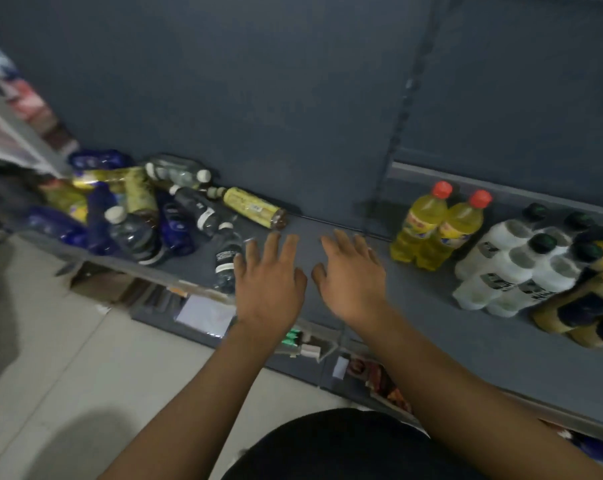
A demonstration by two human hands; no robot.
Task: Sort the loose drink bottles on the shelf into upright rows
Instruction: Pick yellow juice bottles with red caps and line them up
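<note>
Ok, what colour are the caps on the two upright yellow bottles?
Red; the caps on the yellow bottles show best in the head view.

I'm looking into a shop aisle. There is a grey metal shelf (pixel 431 306) with a slotted upright (pixel 409 98) on its back panel and price-tag holders (pixel 203 315) along its front edge. Identical yellow bottles (pixel 431 230) and white bottles (pixel 501 268) stand grouped, with blurred packets (pixel 386 377) stocked on the level below.
</note>
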